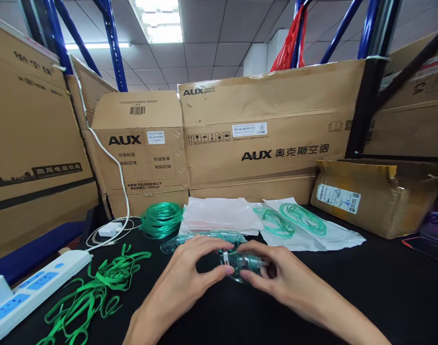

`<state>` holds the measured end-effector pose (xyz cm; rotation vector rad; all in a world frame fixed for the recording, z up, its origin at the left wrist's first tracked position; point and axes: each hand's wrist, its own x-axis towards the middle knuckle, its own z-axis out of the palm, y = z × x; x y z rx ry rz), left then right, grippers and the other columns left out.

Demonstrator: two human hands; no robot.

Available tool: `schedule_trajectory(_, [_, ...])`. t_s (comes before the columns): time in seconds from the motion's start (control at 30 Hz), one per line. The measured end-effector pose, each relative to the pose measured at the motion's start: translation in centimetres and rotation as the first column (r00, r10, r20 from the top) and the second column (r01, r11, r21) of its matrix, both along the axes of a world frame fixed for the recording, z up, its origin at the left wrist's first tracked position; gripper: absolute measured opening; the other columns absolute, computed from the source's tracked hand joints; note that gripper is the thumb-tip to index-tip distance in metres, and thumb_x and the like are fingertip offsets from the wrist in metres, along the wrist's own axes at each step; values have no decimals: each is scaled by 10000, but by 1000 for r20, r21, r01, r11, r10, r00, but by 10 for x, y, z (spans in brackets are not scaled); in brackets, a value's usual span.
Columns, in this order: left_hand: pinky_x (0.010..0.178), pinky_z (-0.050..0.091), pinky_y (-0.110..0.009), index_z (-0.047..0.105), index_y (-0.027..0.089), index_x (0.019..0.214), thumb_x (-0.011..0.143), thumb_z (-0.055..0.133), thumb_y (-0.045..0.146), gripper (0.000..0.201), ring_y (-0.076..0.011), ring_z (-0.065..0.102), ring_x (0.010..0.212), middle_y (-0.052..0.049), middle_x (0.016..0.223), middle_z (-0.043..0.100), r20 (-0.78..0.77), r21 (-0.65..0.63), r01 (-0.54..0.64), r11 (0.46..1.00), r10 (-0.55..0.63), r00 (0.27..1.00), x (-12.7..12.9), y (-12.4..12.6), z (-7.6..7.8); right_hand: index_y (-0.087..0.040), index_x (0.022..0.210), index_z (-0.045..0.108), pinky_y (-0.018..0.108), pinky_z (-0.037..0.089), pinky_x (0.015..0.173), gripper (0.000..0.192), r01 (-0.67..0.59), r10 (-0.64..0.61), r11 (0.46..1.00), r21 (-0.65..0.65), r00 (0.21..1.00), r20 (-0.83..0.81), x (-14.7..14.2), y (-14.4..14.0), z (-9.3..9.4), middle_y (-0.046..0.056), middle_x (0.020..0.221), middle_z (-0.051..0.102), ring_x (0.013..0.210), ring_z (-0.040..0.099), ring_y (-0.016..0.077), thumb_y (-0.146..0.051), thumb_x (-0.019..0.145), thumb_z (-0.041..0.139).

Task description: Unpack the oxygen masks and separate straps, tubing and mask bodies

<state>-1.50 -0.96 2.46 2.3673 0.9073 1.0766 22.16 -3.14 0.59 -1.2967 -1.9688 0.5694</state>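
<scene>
My left hand (185,270) and my right hand (272,273) meet over the black table, both gripping one clear green-tinted plastic mask (240,261) between their fingertips. Just behind the hands lies a row of similar clear masks (204,237). A loose pile of green elastic straps (96,287) lies to the left of my left forearm. A coil of green tubing (161,219) sits further back on the left.
A stack of clear plastic bags (219,215) and two sealed bags with green tubing (305,225) lie behind the hands. Cardboard boxes (262,139) wall the back and sides. A white power strip (32,292) lies at the left edge, a phone (425,247) at the right.
</scene>
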Motion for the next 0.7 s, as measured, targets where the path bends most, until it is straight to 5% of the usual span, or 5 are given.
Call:
schedule_trajectory(0.1, [992, 461, -331, 662, 349, 1148, 889, 746, 304, 276, -185, 619, 1109, 53, 1180, 696, 19, -56, -1, 998, 2, 1000, 0, -3, 0, -362, 1211, 701, 325, 532, 852, 388, -17, 19, 1000, -22, 996, 91, 7, -4, -11, 15, 1079, 721, 911, 677, 224, -335, 826, 748])
schedule_trajectory(0.23, [1025, 441, -337, 651, 311, 1092, 891, 730, 296, 217, -202, 604, 1163, 27, 1223, 683, 35, -83, 13, 996, -10, 999, 2, -4, 1, -364, 1284, 676, 427, 418, 1100, 434, -22, 35, 994, -106, 993, 117, 6, -13, -11, 46, 1340, 646, 1271, 570, 306, -481, 867, 703])
schedule_trajectory(0.47, [1055, 423, -376, 648, 268, 922, 937, 643, 360, 93, -228, 602, 1192, -6, 1237, 679, -70, -22, -98, 995, 96, 993, -29, -5, 7, -394, 1303, 660, 444, 424, 1099, 406, -68, 85, 992, -105, 983, 164, 0, -13, -4, 24, 1287, 678, 1276, 562, 299, -566, 949, 561])
schedule_trajectory(0.7, [1086, 443, -441, 687, 293, 953, 939, 620, 440, 162, -262, 624, 1168, -29, 1215, 694, -374, 2, -199, 980, 185, 909, -89, -19, -26, -398, 1294, 661, 454, 429, 1091, 404, -78, 88, 994, -71, 984, 154, -2, -10, -10, 18, 1287, 671, 1265, 572, 295, -583, 949, 563])
